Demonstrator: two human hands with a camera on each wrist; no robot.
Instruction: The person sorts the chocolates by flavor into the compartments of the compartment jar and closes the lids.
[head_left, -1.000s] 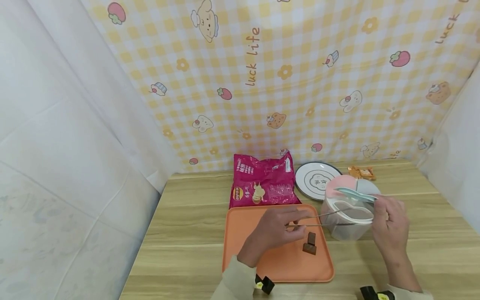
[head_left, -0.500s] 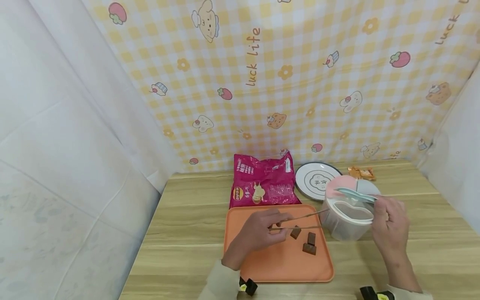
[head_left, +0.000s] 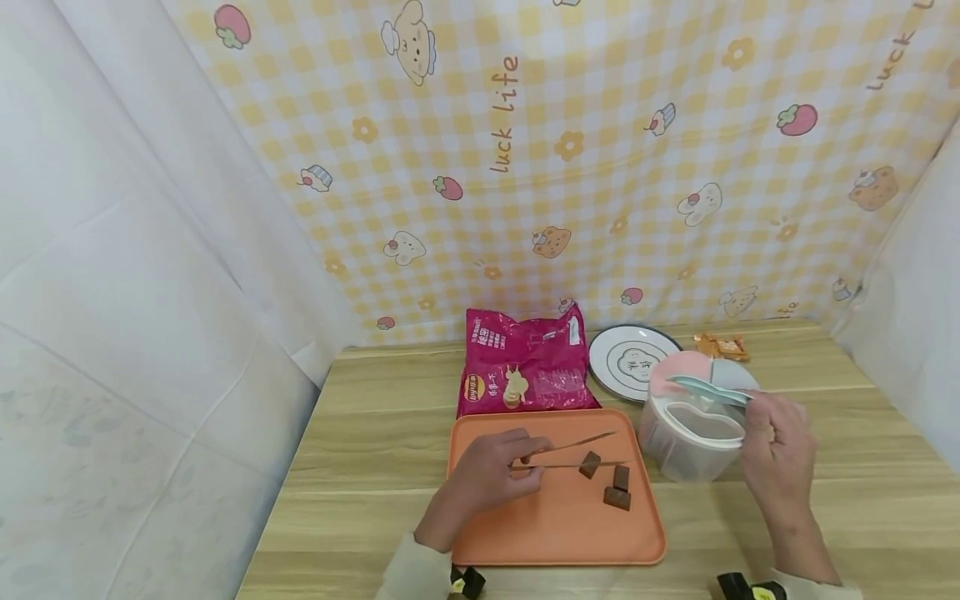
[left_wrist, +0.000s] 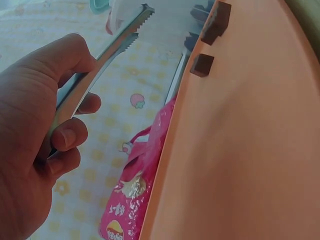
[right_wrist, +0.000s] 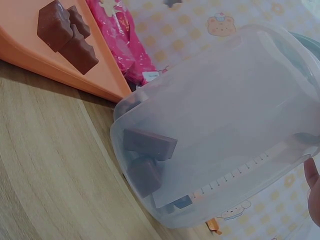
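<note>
The left hand (head_left: 487,468) pinches silver metal tongs (left_wrist: 121,35) whose toothed tips stand apart with nothing between them, above an orange rectangular tray (head_left: 555,529) where one small brown chocolate block (left_wrist: 202,65) lies beneath the arms and two more brown blocks (head_left: 617,499) touch each other near its right edge. Compared with a second ago, the tongs have drawn back from the clear plastic container (head_left: 686,460), whose pale green handle (head_left: 708,388) the right hand (head_left: 782,437) grips. The blocks look smooth and square-edged.
</note>
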